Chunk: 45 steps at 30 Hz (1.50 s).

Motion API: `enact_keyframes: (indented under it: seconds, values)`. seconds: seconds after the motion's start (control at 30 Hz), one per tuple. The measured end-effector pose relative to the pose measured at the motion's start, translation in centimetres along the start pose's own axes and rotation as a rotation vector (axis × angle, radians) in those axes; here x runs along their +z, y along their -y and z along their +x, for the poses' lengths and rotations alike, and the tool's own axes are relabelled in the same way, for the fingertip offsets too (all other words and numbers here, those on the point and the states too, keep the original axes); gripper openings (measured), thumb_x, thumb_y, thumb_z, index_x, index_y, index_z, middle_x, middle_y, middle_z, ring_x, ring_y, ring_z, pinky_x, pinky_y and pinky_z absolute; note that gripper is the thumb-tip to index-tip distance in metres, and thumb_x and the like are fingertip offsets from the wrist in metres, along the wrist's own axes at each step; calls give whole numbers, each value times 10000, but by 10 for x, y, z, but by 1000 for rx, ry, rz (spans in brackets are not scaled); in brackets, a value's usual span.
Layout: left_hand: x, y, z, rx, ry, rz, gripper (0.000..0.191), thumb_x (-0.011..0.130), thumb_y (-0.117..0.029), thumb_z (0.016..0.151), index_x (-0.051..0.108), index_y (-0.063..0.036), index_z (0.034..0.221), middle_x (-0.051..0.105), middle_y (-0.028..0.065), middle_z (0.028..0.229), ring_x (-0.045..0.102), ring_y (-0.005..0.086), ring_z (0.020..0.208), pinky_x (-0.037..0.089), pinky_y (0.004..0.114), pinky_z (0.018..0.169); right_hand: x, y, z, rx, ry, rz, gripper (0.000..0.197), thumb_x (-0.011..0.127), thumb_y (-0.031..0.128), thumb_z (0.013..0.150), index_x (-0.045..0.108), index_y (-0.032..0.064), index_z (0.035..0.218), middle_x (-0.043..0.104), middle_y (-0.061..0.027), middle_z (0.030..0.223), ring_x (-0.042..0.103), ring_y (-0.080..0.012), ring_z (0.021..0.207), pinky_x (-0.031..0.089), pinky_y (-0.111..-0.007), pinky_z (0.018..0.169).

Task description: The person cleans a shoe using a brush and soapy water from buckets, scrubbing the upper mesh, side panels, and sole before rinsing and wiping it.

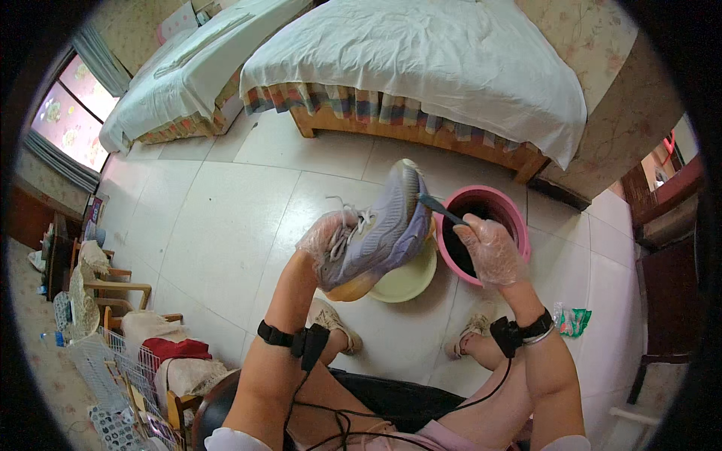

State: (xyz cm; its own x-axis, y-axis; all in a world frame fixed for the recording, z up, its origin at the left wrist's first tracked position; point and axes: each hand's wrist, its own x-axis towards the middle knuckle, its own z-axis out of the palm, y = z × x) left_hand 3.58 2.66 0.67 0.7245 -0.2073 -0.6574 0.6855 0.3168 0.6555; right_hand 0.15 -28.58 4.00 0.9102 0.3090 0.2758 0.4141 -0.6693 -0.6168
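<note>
A lavender-grey sneaker [369, 242] with pale laces is held up on its side, toe pointing away from me. My left hand [327, 237], in a clear plastic glove, grips it at the ankle opening and laces; its fingers are partly hidden by the shoe. My right hand [493, 251], gloved the same way, holds a slim blue-grey brush [443, 209]. The brush's far end touches the edge of the sole near the toe. Below the shoe is a pale green basin [410, 282], partly covered by it. A pink bucket [522, 225] with a dark inside stands under my right hand.
A bed [417, 62] with a white sheet and wooden frame stands ahead, another bed [169, 84] to its left. Wooden chairs [132, 286] and a white wire rack [107, 361] line the left. A green plastic packet [575, 322] lies on the tiles. Black cables [338, 417] cross my lap.
</note>
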Motion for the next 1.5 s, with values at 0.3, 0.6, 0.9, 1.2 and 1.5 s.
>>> enact_keyframes:
  seconds: [0.3, 0.6, 0.9, 1.2, 1.5]
  values:
    - [-5, 5, 12, 6, 44, -79, 278, 625, -154, 881, 692, 42, 1068, 745, 172, 975, 726, 269, 791, 619, 388, 745, -1, 8, 0, 49, 72, 65, 350, 579, 342, 1019, 542, 19, 889, 500, -239, 729, 533, -428, 687, 427, -464, 619]
    - [-3, 1, 13, 81, -101, 93, 235, 652, -167, 882, 709, 26, 1004, 745, 146, 914, 721, 233, 762, 613, 360, 714, -3, -1, 1, 131, 79, 16, 411, 555, 401, 1029, 542, 11, 900, 490, -248, 744, 497, -443, 701, 405, -476, 632]
    - [8, 4, 5, 212, -84, 355, 261, 688, -240, 875, 716, -13, 1000, 726, 115, 912, 677, 188, 744, 548, 310, 661, -1, 3, -1, 157, 52, 55, 384, 539, 358, 1046, 556, -3, 919, 477, -242, 738, 464, -410, 674, 415, -442, 634]
    - [-68, 54, 79, 1210, 327, 844, 480, 494, -243, 970, 474, -46, 1408, 676, 69, 1216, 639, 225, 1058, 472, 365, 990, 2, 7, 0, 207, 26, 54, 445, 508, 413, 1052, 620, -14, 996, 547, -279, 771, 546, -464, 722, 458, -476, 661]
    - [9, 66, 14, 1547, -747, 2803, 379, 483, -196, 1018, 525, -36, 1359, 604, 95, 1274, 598, 210, 1192, 539, 348, 946, 17, 8, 6, 371, -162, 301, 409, 482, 347, 1074, 624, -36, 1097, 618, -282, 898, 589, -461, 855, 493, -443, 807]
